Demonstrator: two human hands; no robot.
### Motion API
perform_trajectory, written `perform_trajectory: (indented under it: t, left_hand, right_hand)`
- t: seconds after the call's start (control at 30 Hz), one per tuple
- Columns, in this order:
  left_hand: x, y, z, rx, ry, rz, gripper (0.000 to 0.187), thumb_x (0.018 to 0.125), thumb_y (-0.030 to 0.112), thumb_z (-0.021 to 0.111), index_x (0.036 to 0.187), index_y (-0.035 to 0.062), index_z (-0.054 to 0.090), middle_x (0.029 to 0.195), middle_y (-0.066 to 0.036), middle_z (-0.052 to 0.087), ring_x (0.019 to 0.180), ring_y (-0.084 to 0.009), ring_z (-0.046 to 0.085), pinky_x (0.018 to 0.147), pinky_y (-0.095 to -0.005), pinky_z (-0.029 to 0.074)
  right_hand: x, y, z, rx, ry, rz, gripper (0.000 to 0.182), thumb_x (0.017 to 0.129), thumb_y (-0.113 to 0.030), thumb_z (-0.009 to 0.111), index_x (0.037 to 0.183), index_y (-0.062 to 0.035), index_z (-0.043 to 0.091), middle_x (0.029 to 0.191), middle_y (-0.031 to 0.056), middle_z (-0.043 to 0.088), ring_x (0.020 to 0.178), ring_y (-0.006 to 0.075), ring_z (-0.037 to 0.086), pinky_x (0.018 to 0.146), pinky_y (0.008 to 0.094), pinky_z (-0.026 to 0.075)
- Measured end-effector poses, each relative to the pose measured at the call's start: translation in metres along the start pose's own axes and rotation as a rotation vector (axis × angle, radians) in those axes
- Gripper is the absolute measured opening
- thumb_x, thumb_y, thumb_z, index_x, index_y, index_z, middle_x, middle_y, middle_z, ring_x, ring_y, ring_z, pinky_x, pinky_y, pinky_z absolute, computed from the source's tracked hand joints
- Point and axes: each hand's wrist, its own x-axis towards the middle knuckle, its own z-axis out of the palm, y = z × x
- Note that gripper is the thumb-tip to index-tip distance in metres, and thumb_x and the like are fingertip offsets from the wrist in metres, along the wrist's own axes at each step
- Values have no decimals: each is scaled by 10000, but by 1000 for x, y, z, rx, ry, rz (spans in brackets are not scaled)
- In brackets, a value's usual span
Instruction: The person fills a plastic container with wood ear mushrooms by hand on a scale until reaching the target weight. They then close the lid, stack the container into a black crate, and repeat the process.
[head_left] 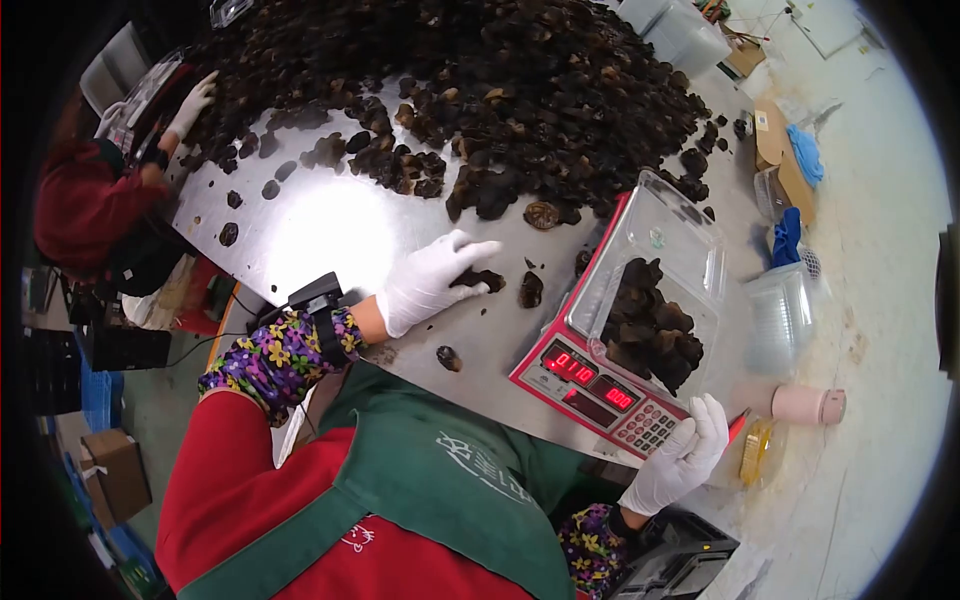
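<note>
My left hand, in a white glove, reaches over the metal table with fingers stretched and apart. A dark piece of wood ear mushroom lies between its thumb and fingers. My right hand, also gloved, is at the front right corner of a red digital scale. Its fingers are curled together; whatever they hold, if anything, is hidden. On the scale sits a clear plastic box with an open lid and several mushroom pieces in it. The red display reads 0.110.
A large heap of mushrooms covers the far side of the table. Loose pieces lie near the scale. Clear boxes, a pink roll and a cardboard box stand right. Another person's gloved hand touches the heap.
</note>
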Motion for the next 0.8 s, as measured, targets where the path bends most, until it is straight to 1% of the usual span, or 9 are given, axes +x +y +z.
perform_trajectory:
  t: [0.03, 0.13, 0.3, 0.37, 0.47, 0.53, 0.6, 0.67, 0.8]
  left_hand:
    - [6, 2, 8, 80, 108, 190, 294, 836, 217, 760, 1091, 145, 635, 981, -83, 582, 916, -285, 607, 746, -399, 523]
    - [12, -4, 20, 280, -119, 210, 322, 802, 179, 763, 1087, 151, 614, 976, -62, 597, 904, -282, 618, 738, -403, 533]
    - [34, 27, 22, 95, -54, 226, 251, 836, 190, 731, 1068, 139, 648, 967, -81, 620, 909, -290, 630, 786, -403, 525]
    - [39, 29, 35, 259, -236, 208, 257, 821, 173, 737, 1065, 135, 665, 955, -95, 628, 931, -298, 633, 799, -403, 528]
    - [41, 24, 40, 278, -248, 215, 273, 802, 170, 748, 1063, 131, 681, 952, -103, 633, 953, -310, 633, 814, -409, 530]
    - [39, 20, 40, 204, -196, 261, 233, 796, 145, 747, 1022, 123, 693, 947, -102, 632, 948, -300, 632, 809, -414, 522]
    - [41, 36, 26, 15, 9, 126, 235, 788, 100, 749, 1018, 118, 706, 957, -104, 636, 915, -296, 628, 807, -403, 512]
    - [54, 66, 11, -104, 192, 105, 268, 805, 29, 740, 1059, 106, 702, 917, -75, 621, 823, -222, 643, 743, -333, 512]
    - [85, 135, -1, -301, 211, 278, 289, 785, 40, 764, 1057, 121, 708, 953, -88, 605, 838, -252, 630, 751, -353, 519]
  right_hand:
    - [0, 0, 0, 4, -3, -8, 207, 994, -17, 559, 1164, 19, 671, 1214, 152, 644, 1168, 291, 603, 1042, 394, 445]
    - [-2, 2, -1, 18, 9, 7, 197, 991, -18, 568, 1155, 17, 671, 1215, 153, 643, 1172, 295, 600, 1042, 397, 445]
    - [7, 0, -5, -6, 16, -8, 199, 948, -18, 594, 1129, -8, 674, 1197, 161, 649, 1160, 343, 598, 1021, 444, 454]
    - [13, 0, -4, -25, 2, -21, 235, 904, 25, 609, 1124, -20, 680, 1202, 154, 651, 1167, 345, 590, 1025, 446, 449]
    - [18, 4, -1, -25, -39, -23, 249, 881, 12, 639, 1119, -44, 685, 1217, 139, 642, 1179, 347, 577, 1028, 446, 443]
    - [14, 11, 3, -38, -54, 1, 251, 870, -14, 670, 1116, -58, 691, 1228, 132, 626, 1189, 353, 561, 1029, 458, 435]
    - [9, 14, 5, -28, -81, 10, 263, 860, -25, 692, 1120, -61, 693, 1240, 135, 614, 1190, 351, 554, 1023, 453, 438]
    - [4, 14, 10, -29, -79, 17, 271, 853, -26, 701, 1122, -60, 695, 1247, 137, 606, 1189, 348, 553, 1018, 449, 440]
    - [2, 13, 16, -12, -79, -2, 288, 840, -29, 721, 1125, -58, 704, 1270, 144, 587, 1189, 340, 551, 1001, 435, 448]
